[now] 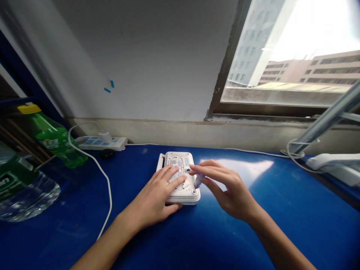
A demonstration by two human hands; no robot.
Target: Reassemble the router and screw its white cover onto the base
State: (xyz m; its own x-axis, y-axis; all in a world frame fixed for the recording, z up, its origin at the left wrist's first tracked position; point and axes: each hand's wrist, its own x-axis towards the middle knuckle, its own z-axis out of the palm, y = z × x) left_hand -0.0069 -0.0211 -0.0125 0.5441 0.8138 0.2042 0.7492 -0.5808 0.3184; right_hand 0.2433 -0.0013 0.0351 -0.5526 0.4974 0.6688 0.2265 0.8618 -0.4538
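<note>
A white router-like box (184,195) lies flat on the blue table, its vented, labelled side up. A slim white bar, apparently a folded antenna (160,162), runs along its left side. My left hand (157,193) grips the box, fingers stretched across the top and thumb against the near edge. Between the thumb and fingers of my right hand (225,183) is a small, crumpled-looking translucent purplish piece (198,180), held at the box's right edge. Its exact kind cannot be made out, and the fingers partly cover it.
At the left stand a green bottle (53,135) with a yellow cap and a large clear bottle (28,193). A power strip (119,143) with a plugged-in white cable (109,183) lies by the wall. A metal stand (323,123) and white object (334,165) occupy the right.
</note>
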